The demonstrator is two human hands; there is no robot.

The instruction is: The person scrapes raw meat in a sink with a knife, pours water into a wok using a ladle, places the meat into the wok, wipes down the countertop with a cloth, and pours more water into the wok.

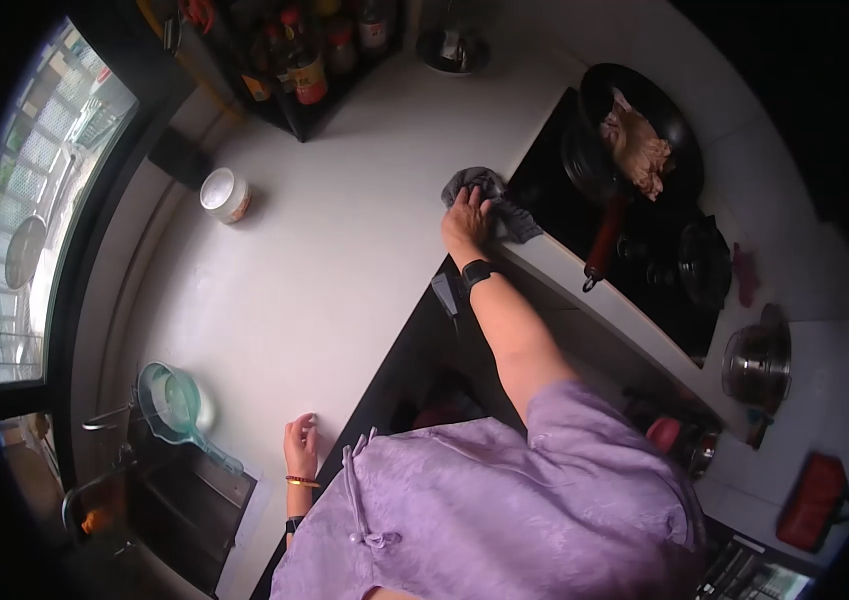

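My right hand (469,218) reaches across to the cooktop's edge and presses on a bunched dark grey cloth (517,222). Part of the cloth trails along the pale counter strip beside the black cooktop (545,160). Close to my body, my left hand (302,447) is held over the front of the white counter (275,300). Its fingers are loosely bent and apart, with nothing in them. On the cooktop, a black wok (685,130) with a wooden handle (605,245) holds a crumpled, pinkish-brown piece of food (637,148).
A white-lidded tub (226,195) stands near the window. A green strainer-like scoop (170,400) lies beside the sink (185,520). Sauce bottles (307,75) fill a dark rack at the back. A glass pot (757,365) and a red bag (812,503) are at the right.
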